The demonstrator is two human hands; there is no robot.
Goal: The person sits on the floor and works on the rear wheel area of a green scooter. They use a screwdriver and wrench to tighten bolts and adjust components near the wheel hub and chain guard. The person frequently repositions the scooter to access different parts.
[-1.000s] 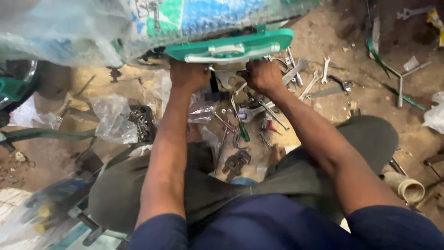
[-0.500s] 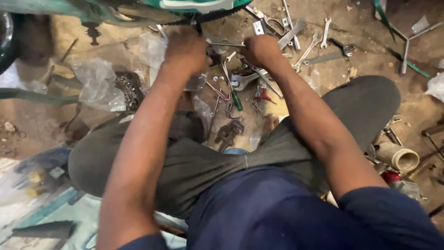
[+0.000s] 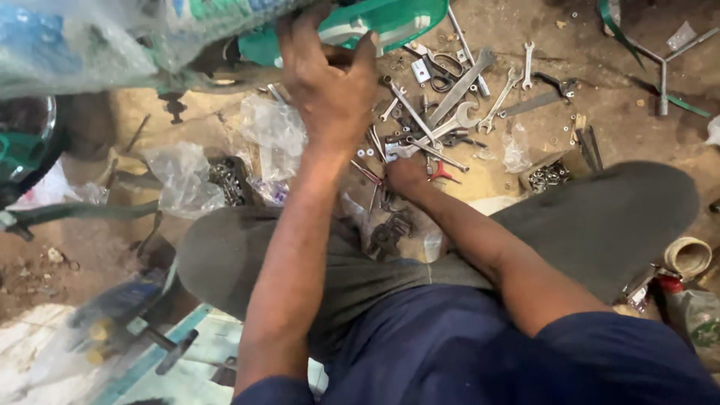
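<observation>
Two hands at work over scattered tools.
Left hand grips the green plastic part, steadying it; right hand reaches among wrenches on the floor, seemingly closing on one.

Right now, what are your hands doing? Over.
Left hand up, gripping green plastic part. Right hand down among spanners on the dirt floor. Red-handled pliers beside it.
</observation>
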